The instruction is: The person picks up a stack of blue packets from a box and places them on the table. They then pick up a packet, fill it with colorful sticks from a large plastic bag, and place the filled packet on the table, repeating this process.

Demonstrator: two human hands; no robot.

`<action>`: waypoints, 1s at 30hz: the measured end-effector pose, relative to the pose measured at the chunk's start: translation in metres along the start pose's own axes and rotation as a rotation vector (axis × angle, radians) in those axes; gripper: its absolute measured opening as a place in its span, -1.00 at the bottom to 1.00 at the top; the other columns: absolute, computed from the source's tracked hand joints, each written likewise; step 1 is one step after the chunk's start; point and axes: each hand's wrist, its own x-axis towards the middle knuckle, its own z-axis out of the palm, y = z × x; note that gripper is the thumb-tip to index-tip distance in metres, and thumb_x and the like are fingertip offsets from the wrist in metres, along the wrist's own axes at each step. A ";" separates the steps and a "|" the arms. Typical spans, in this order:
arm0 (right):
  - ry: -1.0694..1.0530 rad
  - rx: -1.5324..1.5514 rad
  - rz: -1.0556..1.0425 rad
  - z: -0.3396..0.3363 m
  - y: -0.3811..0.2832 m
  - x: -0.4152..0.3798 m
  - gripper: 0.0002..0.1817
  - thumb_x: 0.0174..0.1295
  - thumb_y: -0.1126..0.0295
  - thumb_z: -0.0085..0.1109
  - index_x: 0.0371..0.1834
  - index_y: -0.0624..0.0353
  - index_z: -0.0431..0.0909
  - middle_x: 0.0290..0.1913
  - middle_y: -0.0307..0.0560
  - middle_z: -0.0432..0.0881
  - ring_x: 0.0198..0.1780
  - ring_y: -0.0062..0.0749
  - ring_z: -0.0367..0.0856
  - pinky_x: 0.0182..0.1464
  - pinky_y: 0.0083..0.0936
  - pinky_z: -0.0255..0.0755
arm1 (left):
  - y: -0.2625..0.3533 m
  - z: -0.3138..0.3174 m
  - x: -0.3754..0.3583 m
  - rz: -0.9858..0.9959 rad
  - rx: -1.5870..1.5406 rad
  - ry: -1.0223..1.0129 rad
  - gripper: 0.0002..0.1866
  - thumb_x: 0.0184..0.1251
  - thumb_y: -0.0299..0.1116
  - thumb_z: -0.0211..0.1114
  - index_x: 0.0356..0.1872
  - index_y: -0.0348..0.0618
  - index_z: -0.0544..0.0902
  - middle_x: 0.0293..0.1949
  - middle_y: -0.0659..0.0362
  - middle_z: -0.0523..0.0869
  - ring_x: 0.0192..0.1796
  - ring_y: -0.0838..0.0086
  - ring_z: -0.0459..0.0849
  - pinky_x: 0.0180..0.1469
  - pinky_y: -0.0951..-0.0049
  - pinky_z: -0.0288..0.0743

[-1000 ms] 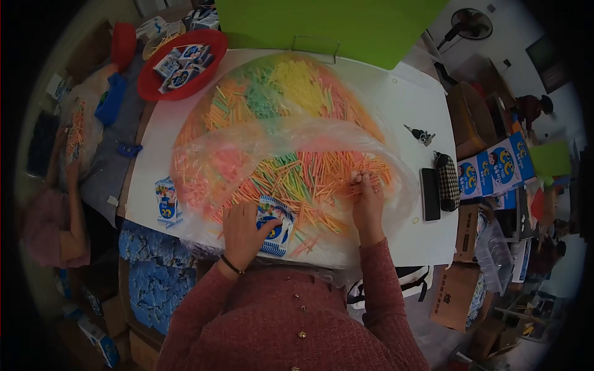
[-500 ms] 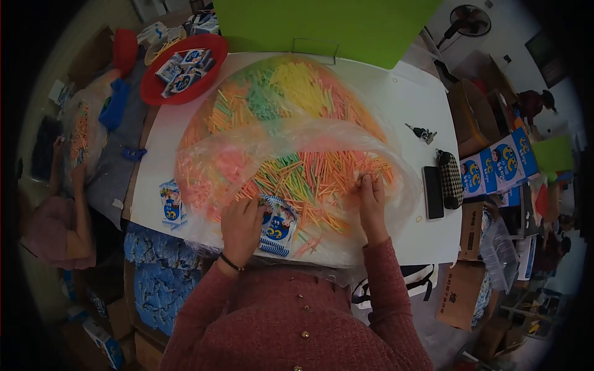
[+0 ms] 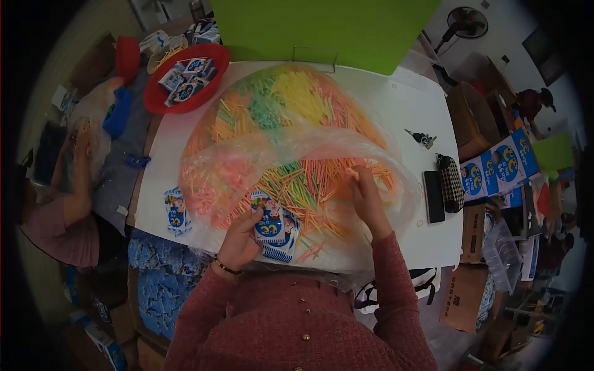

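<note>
My left hand (image 3: pixel 240 241) grips a small blue-and-white printed packet (image 3: pixel 267 219) by its left edge. Under it, a second similar packet (image 3: pixel 283 248) lies on clear plastic. Another packet (image 3: pixel 176 210) rests farther left on the white table. A large clear plastic bag (image 3: pixel 297 139) spreads across the table, full of thin candy-coloured sticks (image 3: pixel 300 179) in orange, pink, green and yellow. My right hand (image 3: pixel 366 196) is over the right part of the sticks, fingers pinched together; what they hold, if anything, I cannot make out.
A red basin (image 3: pixel 185 105) with several packets stands at the back left, and a green panel (image 3: pixel 322 31) at the back. Keys (image 3: pixel 422 137), a phone (image 3: pixel 434 196) and a checkered pouch (image 3: pixel 450 182) lie at the right. A co-worker (image 3: pixel 68 216) sits at the left.
My left hand has lifted a packet off the one beneath and now holds it tilted up. My right hand has shifted slightly left and turned. The co-worker's hands have moved together.
</note>
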 end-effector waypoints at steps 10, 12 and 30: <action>0.048 0.518 0.142 0.026 0.035 -0.024 -0.85 0.48 0.50 -0.07 0.02 0.18 0.46 -0.11 -0.24 0.58 -0.09 -0.59 0.49 0.05 -0.62 0.34 | -0.023 -0.014 0.021 -0.058 0.188 -0.155 -0.70 0.54 -0.29 0.12 0.01 -0.34 0.62 -0.07 0.11 0.76 -0.06 0.41 0.75 0.03 0.41 0.63; 0.111 0.623 0.194 0.016 0.027 -0.025 -0.86 0.49 0.48 -0.09 -0.01 0.18 0.48 -0.06 -0.21 0.59 -0.01 -0.54 0.51 0.14 -0.56 0.34 | -0.022 -0.004 0.019 0.013 0.245 -0.110 -0.77 0.50 -0.34 0.18 -0.06 -0.31 0.66 -0.15 0.16 0.77 -0.14 0.52 0.74 -0.07 0.50 0.62; -0.157 1.407 0.215 0.016 -0.105 -0.032 -0.88 0.54 0.33 -0.13 -0.04 0.11 0.37 0.04 0.04 0.62 0.18 -0.17 0.57 0.34 -0.13 0.33 | -0.017 0.007 0.006 0.266 0.641 -0.061 -0.83 0.40 -0.46 0.28 -0.07 -0.28 0.73 -0.25 0.30 0.77 -0.24 0.76 0.65 -0.18 0.69 0.52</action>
